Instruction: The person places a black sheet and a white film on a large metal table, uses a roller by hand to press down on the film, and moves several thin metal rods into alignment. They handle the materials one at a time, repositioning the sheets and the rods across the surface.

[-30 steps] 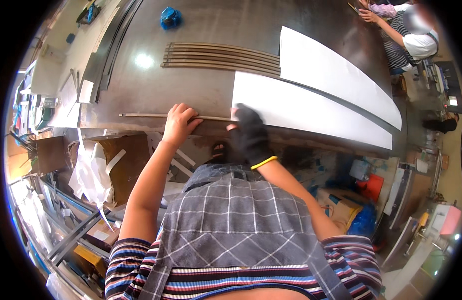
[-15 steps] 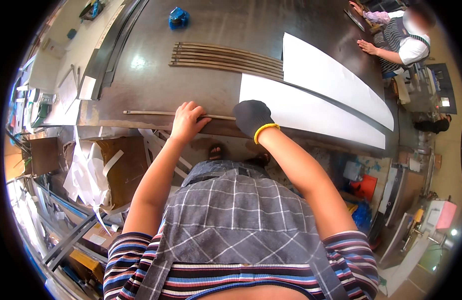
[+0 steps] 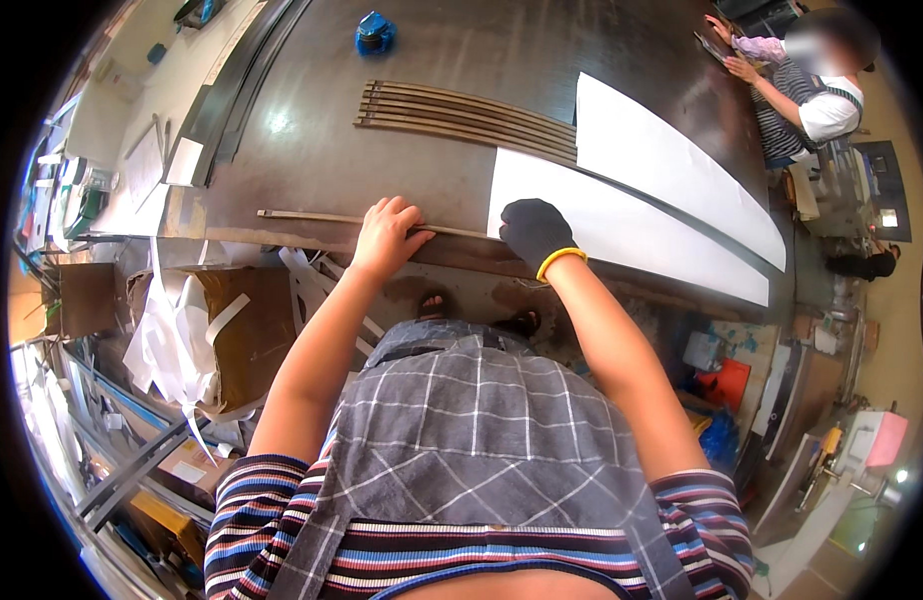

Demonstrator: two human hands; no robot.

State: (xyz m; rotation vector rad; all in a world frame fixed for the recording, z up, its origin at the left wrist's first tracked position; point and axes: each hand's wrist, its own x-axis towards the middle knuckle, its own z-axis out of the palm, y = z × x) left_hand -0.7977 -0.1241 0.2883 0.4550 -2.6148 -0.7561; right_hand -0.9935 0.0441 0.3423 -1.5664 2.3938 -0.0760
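Observation:
A long thin metal-looking strip (image 3: pixel 317 216) lies along the near edge of the dark table (image 3: pixel 312 165). My bare left hand (image 3: pixel 390 236) is closed over its middle, fingers bent on top and thumb pointing right. Farther right, my right hand (image 3: pixel 538 235), in a black glove with a yellow cuff, is curled round the strip's right part, which it hides. That glove overlaps the lower left corner of a long white sheet (image 3: pixel 622 222). Beyond it, several similar strips (image 3: pixel 462 118) lie side by side, with their right ends against a second white sheet (image 3: pixel 672 160).
A blue object (image 3: pixel 375 34) sits at the table's far side. Dark flat bars (image 3: pixel 237 100) line the left side. Below the table's edge stands a cardboard box (image 3: pixel 250 340) with white scraps (image 3: pixel 177 340). A co-worker (image 3: pixel 807 100) has both hands at the far right edge.
My right hand has slid a little rightward along the strip, onto the white sheet's corner. My left hand keeps its place on the strip. The whole view has shifted slightly. The co-worker's hand has moved inward.

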